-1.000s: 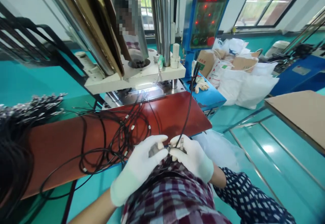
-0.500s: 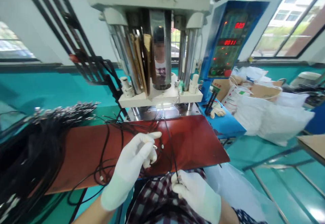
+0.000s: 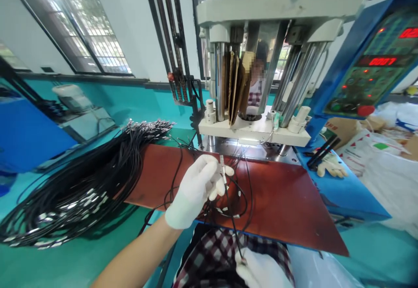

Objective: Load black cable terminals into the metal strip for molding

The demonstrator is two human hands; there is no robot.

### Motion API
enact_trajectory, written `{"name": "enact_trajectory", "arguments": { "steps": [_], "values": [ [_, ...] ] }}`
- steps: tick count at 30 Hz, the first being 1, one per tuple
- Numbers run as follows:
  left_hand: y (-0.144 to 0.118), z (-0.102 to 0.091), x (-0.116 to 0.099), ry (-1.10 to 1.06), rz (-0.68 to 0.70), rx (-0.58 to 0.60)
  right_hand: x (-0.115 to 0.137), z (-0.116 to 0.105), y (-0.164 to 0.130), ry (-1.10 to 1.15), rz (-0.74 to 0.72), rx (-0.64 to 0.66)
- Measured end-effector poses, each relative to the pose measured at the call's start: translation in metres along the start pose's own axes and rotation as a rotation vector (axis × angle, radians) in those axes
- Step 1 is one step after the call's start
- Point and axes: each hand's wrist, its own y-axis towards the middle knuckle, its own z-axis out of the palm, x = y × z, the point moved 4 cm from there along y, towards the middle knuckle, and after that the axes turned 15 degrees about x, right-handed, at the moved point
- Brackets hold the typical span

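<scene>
My left hand (image 3: 198,189), in a white glove, is raised over the red-brown work board (image 3: 281,205) and pinches the metal end of a thin black cable (image 3: 228,201). The cable runs down to my right hand (image 3: 261,271), also gloved, which grips it low near my lap at the bottom edge. Several loose black cables (image 3: 235,183) lie tangled on the board just behind my left hand. The press machine (image 3: 254,105) stands right behind the board.
A large bundle of black cables with metal ends (image 3: 85,188) lies on the teal table at the left. A blue control panel with red digits (image 3: 369,70) stands at the right, a spare glove (image 3: 331,166) below it. White bags (image 3: 392,183) sit at the far right.
My view has swung left and up. My left hand has lifted the cable end higher over the board, and my right hand has dropped lower along the cable, stretching it between them.
</scene>
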Motion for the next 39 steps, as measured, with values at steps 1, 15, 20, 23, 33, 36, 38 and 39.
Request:
{"name": "enact_trajectory", "arguments": {
  "steps": [1,15,20,23,33,36,38,39],
  "values": [
    [0.000,0.000,0.002,-0.016,-0.025,0.011,-0.001,0.004,0.002,-0.002,0.020,0.033],
    [-0.014,0.009,0.025,0.271,-0.184,-0.004,0.005,0.011,0.007,0.317,0.115,0.204],
    [-0.013,0.007,0.032,0.297,-0.210,-0.022,0.006,0.012,0.011,0.386,0.141,0.184],
    [-0.013,0.006,0.035,0.301,-0.212,-0.020,0.006,0.013,0.013,0.408,0.146,0.156],
    [-0.015,0.003,0.041,0.351,-0.211,-0.003,0.046,-0.087,-0.027,0.221,0.059,-0.227],
    [-0.017,0.005,0.037,0.407,-0.202,0.023,0.063,-0.133,-0.019,0.234,0.030,-0.464],
    [-0.020,0.006,0.032,0.401,-0.177,0.029,0.071,-0.149,-0.004,0.239,-0.037,-0.500],
    [-0.021,0.005,0.029,0.378,-0.165,0.026,0.073,-0.154,0.004,0.241,-0.062,-0.498]
  ]
}}
